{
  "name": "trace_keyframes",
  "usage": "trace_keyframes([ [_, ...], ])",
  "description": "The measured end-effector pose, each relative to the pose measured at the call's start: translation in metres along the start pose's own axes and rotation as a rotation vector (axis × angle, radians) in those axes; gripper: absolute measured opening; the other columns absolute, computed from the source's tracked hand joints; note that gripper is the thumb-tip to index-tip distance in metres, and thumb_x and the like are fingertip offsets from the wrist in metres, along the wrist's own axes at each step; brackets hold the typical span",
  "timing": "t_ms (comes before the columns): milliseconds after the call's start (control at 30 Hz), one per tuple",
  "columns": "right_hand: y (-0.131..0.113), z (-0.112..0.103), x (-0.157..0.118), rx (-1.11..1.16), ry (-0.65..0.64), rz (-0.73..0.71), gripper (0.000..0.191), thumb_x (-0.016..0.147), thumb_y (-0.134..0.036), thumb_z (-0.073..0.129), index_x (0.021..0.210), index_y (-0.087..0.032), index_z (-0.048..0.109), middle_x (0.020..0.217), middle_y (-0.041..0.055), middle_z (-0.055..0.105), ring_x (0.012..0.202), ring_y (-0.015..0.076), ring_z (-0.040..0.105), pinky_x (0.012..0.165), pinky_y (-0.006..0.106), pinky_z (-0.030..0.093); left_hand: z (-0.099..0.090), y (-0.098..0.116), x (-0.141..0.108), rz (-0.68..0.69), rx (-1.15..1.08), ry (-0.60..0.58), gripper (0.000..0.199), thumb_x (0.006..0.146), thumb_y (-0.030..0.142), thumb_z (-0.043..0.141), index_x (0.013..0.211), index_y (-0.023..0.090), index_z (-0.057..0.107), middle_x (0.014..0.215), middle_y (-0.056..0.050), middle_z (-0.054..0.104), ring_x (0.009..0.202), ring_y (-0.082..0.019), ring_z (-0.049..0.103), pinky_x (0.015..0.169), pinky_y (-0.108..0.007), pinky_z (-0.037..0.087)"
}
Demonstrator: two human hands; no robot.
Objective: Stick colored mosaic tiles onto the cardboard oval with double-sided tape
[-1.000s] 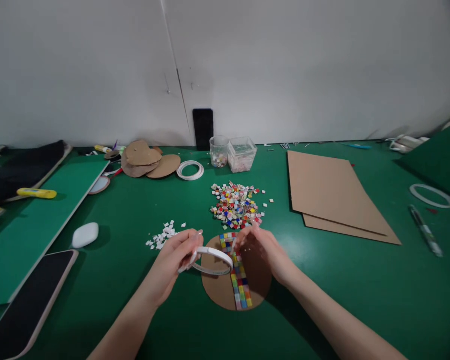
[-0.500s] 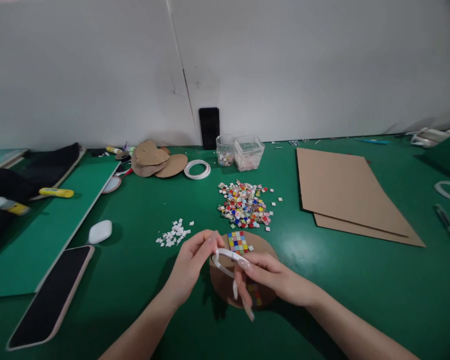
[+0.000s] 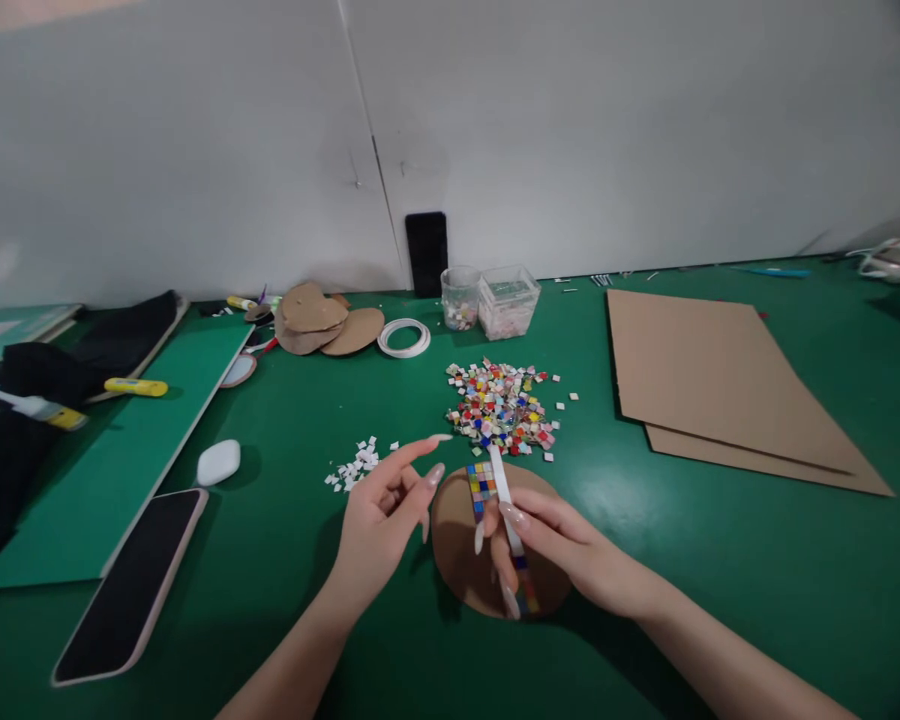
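Moving left hand (image 3: pixel 381 515) off white ring (image 3: pixel 500 475) since the earlier frame, and turning it edge-on in right hand (image 3: pixel 570 552). Pinching white ring between right thumb and fingers, over cardboard disc (image 3: pixel 454 535), hiding part of tile strip (image 3: pixel 481 478). Holding nothing in left hand; keeping its thumb and index loosely parted, just left of cardboard disc, near white scraps (image 3: pixel 358 465). Failing to make out any contact between lower right fingers and tile strip. Judging from here, risking a dropped ring onto tile strip through too light a one-handed pinch; also risking skewed rows by dipping right fingertips too low, if bonding weakly. Possibly scattering white scraps by sweeping left hand back, or bumping loose tile pile (image 3: pixel 502 405) by tipping white ring too far forward.
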State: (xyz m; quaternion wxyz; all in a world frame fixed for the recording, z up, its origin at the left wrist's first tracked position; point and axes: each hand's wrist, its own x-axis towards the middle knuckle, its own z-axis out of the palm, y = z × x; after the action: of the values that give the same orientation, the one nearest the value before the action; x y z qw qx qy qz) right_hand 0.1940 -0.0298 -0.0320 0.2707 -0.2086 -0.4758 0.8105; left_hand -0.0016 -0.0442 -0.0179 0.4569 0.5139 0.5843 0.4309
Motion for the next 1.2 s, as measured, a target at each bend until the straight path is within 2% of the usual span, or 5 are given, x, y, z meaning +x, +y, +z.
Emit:
trace_keyframes([
  [233, 0.001, -0.002, 0.0, -0.228, 0.032, 0.015, 0.039, 0.093, -0.041, 0.032, 0.106, -0.013, 0.056, 0.053, -0.0049, 0.047, 0.043, 0.0064, 0.042, 0.048, 0.021, 0.037, 0.003, -0.003, -0.003, 0.108, 0.263, -0.332, 0.044, 0.085, 0.021, 0.044, 0.128, 0.026, 0.046, 0.057, 0.006, 0.04, 0.049, -0.007, 0.036, 0.048, -0.018, 0.031],
  [500, -0.007, 0.004, 0.0, -0.328, -0.045, 0.022, 0.041, 0.09, -0.031, 0.045, 0.131, -0.024, 0.042, 0.086, 0.0029, 0.061, 0.078, 0.0133, 0.055, 0.076, 0.03, 0.045, 0.006, -0.016, -0.002, 0.207, 0.42, -0.255, 0.053, 0.08, 0.012, 0.041, 0.129, 0.029, 0.044, 0.066, 0.003, 0.054, 0.053, -0.009, 0.041, 0.052, -0.019, 0.035],
  [733, -0.001, 0.0, 0.004, -0.406, 0.049, -0.022, 0.032, 0.092, -0.033, 0.041, 0.116, -0.019, 0.057, 0.073, 0.0026, 0.066, 0.072, 0.0138, 0.06, 0.073, 0.03, 0.047, 0.005, -0.013, -0.003, 0.267, 0.435, -0.257, 0.051, 0.08, 0.016, 0.045, 0.13, 0.028, 0.043, 0.059, 0.006, 0.045, 0.047, -0.007, 0.036, 0.048, -0.017, 0.035],
  [933, 0.002, -0.001, 0.004, -0.402, 0.18, -0.061, 0.024, 0.088, -0.035, 0.047, 0.089, -0.018, 0.063, 0.065, 0.0004, 0.06, 0.058, 0.0122, 0.056, 0.057, 0.024, 0.045, 0.003, -0.007, -0.008, 0.307, 0.368, -0.388, 0.047, 0.081, 0.018, 0.048, 0.127, 0.028, 0.047, 0.054, 0.007, 0.041, 0.044, -0.005, 0.033, 0.045, -0.016, 0.032],
  [1200, 0.0, -0.005, 0.003, -0.441, 0.295, -0.11, 0.023, 0.086, -0.035, 0.051, 0.079, -0.017, 0.064, 0.057, -0.0022, 0.05, 0.043, 0.0075, 0.043, 0.039, 0.019, 0.034, -0.003, 0.001, 0.0, 0.091, 0.172, -0.077, 0.023, 0.08, 0.029, 0.056, 0.101, 0.02, 0.059, 0.053, 0.006, 0.049, 0.046, -0.006, 0.044, 0.045, -0.017, 0.036],
])
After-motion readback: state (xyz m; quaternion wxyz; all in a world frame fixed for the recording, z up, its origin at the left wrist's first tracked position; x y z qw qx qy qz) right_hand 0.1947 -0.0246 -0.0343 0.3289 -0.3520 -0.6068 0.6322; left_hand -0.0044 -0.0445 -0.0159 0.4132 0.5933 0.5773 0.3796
